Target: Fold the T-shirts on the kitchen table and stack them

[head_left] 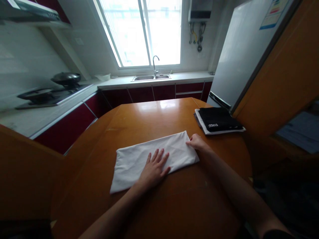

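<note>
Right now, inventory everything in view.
Cloth: 1, white, folded on table
Stack: 1, black top, table's right
Table: 1, brown, centre
Pans: 2, dark, on hob
Hob: 1, black, left
Hood: 1, grey, upper left
Counter: 1, white, far and left
Cabinets: several, dark red, below counter
Sink: 1, silver, below window
Faucet: 1, silver, at sink
Window: 1, bright, far wall
Wall unit: 1, grey, beside window
Fridge: 1, grey, right
Left hand: 1, flat on cloth
Right hand: 1, pinching cloth's right edge
</note>
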Tool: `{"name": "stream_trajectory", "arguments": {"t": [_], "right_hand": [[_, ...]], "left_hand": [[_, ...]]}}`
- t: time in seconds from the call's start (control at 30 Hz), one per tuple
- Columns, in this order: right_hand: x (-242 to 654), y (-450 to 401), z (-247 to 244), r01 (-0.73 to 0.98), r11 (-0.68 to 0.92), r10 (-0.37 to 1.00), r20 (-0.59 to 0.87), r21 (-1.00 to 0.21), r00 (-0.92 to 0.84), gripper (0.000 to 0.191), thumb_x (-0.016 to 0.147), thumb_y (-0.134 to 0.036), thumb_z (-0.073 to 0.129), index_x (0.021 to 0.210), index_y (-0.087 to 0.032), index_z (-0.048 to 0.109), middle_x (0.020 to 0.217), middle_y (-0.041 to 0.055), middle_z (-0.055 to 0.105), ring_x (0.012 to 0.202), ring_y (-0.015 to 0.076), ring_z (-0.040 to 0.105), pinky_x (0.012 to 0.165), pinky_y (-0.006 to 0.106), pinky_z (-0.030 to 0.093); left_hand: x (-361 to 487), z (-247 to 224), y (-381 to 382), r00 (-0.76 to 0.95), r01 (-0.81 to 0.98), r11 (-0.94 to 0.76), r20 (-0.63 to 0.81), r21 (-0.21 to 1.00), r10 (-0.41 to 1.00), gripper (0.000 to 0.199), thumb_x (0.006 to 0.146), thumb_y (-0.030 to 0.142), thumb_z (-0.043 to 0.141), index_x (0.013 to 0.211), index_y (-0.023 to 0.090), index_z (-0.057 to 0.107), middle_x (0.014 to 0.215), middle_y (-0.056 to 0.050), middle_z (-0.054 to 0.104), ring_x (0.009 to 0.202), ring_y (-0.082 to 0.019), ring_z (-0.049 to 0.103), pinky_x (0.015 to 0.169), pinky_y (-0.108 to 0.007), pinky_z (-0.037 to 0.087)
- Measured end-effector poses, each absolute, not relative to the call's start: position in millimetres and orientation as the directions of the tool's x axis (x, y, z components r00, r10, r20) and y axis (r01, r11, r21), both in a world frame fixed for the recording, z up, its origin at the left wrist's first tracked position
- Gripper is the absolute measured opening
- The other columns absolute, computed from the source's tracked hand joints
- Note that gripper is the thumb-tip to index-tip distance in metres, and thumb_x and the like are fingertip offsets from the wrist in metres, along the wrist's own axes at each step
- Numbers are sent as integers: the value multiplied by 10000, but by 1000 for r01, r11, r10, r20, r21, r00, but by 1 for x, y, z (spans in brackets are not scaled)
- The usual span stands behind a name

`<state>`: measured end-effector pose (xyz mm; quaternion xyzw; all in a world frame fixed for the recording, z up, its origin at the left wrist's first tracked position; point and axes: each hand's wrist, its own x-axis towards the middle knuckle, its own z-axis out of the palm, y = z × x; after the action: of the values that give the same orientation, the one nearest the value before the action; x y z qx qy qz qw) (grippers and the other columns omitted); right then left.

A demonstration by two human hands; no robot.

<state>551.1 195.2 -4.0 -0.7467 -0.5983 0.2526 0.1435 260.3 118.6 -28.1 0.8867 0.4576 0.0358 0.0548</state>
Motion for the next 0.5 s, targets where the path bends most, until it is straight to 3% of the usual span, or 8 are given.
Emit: {"name": "stream_trajectory", "arguments": {"t": [0.27, 0.5], "right_hand": [[542, 193, -2, 705, -195, 980, -157, -682, 119, 36, 713, -156, 681, 719, -124, 697, 749, 74, 714, 681, 168, 638, 523, 210, 361], [536, 186, 9, 529, -141, 989, -140, -837, 43, 168, 689, -218, 684, 830, -132, 654, 801, 60, 715, 677, 167, 646, 556, 220, 451]], "left_hand": [[262, -23, 118, 575, 802, -567, 9, 188, 818, 654, 994, 604, 365, 1567, 295, 310, 1662, -83, 176, 1531, -348, 110, 1200, -598, 108], [263, -20, 118, 552, 742, -545, 105, 391, 827, 573, 950, 496, 538, 1460, 239, 491, 1608, -125, 336, 1511, -355, 199, 1205, -614, 106]]}}
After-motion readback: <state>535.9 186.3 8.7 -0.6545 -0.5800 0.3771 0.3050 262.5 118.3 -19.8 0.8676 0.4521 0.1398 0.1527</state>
